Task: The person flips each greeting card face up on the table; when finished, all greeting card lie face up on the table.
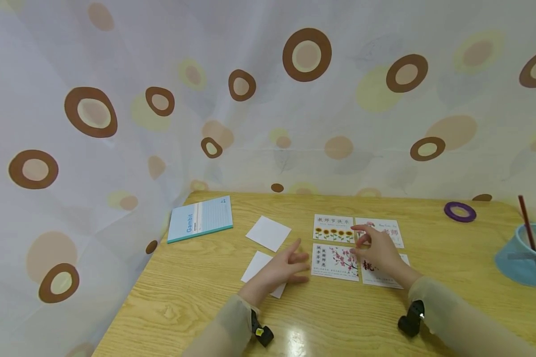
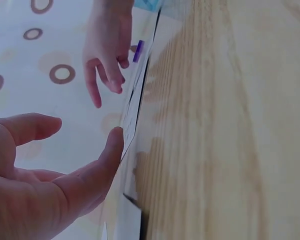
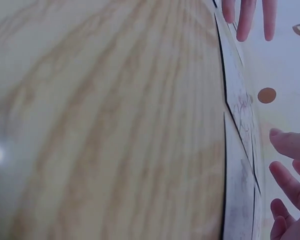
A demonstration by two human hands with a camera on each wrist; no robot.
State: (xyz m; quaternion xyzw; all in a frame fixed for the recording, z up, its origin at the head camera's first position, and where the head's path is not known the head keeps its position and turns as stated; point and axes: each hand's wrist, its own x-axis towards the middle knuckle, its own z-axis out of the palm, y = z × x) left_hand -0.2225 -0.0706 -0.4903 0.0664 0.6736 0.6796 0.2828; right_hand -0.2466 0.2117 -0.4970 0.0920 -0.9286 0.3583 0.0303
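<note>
both hands hold nothing, each grip slack. left hand [image 1: 286, 267]: fingers straight and spread, palm low over the lower blank white card [image 1: 255, 265], fingertips just short of the blossom card's left edge. right hand [image 1: 377, 253]: fingers loosely bent, hovering above the junction of the four picture cards, forefinger toward the upper pair; whether it touches paper, i cannot tell.

picture cards, laid in a two-by-two block at mid tabletop [image 1: 196, 297], each with long axis running left to right and print reading upright toward the person:
- sunflower card [image 1: 333, 228], upper left.
- card with red lettering [image 1: 386, 230], upper right, partly behind the right hand.
- blossom card [image 1: 335, 261], lower left.
- card with bold black character [image 1: 381, 272], lower right, largely covered by the right hand.

other items:
- upper blank white card [image 1: 268, 232], turned diagonally, left of the block.
- blue notepad [image 1: 201, 218], far left, long axis roughly left to right, slightly skewed.
- purple tape ring [image 1: 460, 211], far right.
- blue mesh pot [image 1: 524, 255], right edge, holding a red pencil [image 1: 527, 223].
</note>
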